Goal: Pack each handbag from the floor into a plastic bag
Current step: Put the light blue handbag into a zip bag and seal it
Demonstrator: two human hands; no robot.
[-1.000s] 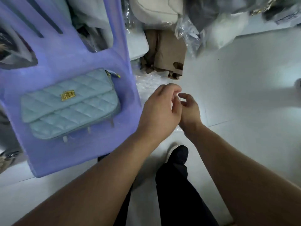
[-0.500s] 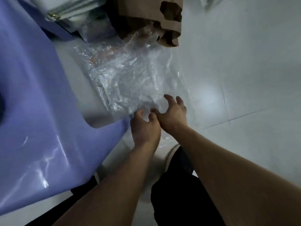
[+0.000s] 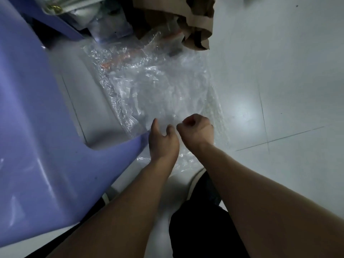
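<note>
Clear plastic bags (image 3: pixel 158 90) lay crumpled on the floor (image 3: pixel 279 71) beside a purple chair (image 3: pixel 37 127); the right hand (image 3: pixel 195 129) curled, apparently pinching the film, the left hand (image 3: pixel 163 141) loosely open at its edge.

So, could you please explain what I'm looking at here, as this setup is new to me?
No machine here: a person wears one camera on the head, looking down at their own arms. The left hand and right hand reach to clear plastic bags on the white tiled floor. The right hand's fingers are curled, seemingly pinching the plastic's near edge; the left hand touches it, thumb and forefinger apart. A purple plastic seat stands left, a brown paper bag beyond. No handbag is plainly in view.
</note>
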